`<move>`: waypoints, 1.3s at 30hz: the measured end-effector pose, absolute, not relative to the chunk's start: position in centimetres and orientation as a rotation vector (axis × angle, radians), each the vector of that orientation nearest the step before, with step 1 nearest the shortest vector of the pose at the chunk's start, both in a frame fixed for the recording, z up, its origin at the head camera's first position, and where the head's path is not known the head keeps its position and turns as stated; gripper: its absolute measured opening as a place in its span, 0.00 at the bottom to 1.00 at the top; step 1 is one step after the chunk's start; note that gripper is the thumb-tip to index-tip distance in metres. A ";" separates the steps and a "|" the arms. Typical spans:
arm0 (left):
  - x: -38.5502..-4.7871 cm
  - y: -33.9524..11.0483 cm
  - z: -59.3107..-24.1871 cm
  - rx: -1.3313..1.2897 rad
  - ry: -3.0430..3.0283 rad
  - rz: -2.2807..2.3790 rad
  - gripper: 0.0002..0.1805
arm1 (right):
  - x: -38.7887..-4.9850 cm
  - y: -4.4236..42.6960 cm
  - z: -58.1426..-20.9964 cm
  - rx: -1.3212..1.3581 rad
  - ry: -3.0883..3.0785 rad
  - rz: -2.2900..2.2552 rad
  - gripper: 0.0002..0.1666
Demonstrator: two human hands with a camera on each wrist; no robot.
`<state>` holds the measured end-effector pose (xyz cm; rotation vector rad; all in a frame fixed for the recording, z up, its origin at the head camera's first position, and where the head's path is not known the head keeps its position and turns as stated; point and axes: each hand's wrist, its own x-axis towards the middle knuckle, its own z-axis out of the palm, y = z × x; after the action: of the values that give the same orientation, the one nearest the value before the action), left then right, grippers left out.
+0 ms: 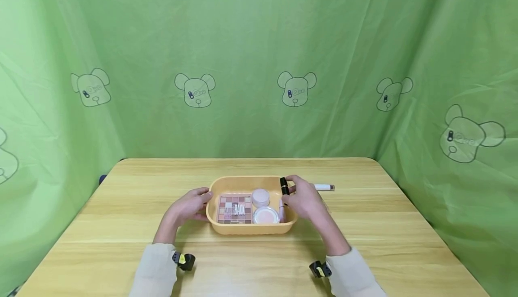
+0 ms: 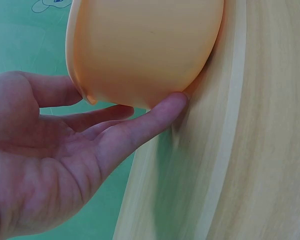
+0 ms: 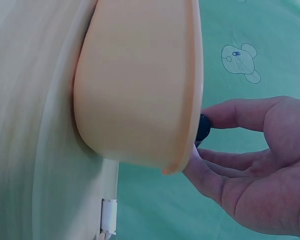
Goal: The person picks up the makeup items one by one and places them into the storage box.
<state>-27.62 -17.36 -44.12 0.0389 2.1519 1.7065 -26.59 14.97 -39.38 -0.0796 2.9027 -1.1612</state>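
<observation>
A peach plastic tub [image 1: 252, 229] stands on the wooden table. Its left end is held by my left hand [image 1: 190, 205]; in the left wrist view one finger reaches over the rim while another digit touches the outer wall low down. Over the tub's right end, my right hand [image 1: 304, 198] pinches a black lipstick [image 1: 284, 185] with a gold band, tilted nearly upright. Inside lie an eyeshadow palette [image 1: 234, 209], a round pink-white compact [image 1: 261, 197], a second round compact [image 1: 265, 215] and a slim pink tube [image 1: 282, 210], partly covered by my right hand.
A white tube [image 1: 323, 187] with a brownish end lies on the table [image 1: 364, 225] just right of my right hand. Green curtains [image 1: 251, 121] with bear-head outlines hang behind and beside the table.
</observation>
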 end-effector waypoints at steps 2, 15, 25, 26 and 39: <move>-27.6 -17.4 -44.0 0.041 2.150 1.704 0.33 | -26.6 14.8 -39.4 -0.069 2.903 -1.153 0.37; -27.6 -17.4 -44.1 0.024 2.156 1.707 0.32 | -26.6 13.8 -40.1 -0.087 2.890 -1.147 0.35; -27.6 -17.4 -44.1 0.020 2.161 1.706 0.32 | -26.5 13.1 -40.7 -0.129 2.927 -1.088 0.32; -27.6 -17.3 -44.1 0.025 2.160 1.706 0.32 | -26.5 13.0 -40.8 -0.124 2.921 -1.083 0.32; -27.8 -17.2 -44.2 0.024 2.143 1.730 0.32 | -26.1 12.4 -41.4 -0.163 2.900 -1.083 0.20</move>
<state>-27.75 -17.19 -44.16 0.0236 2.1434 1.7297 -26.10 12.38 -41.35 -0.1633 2.9004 -1.0827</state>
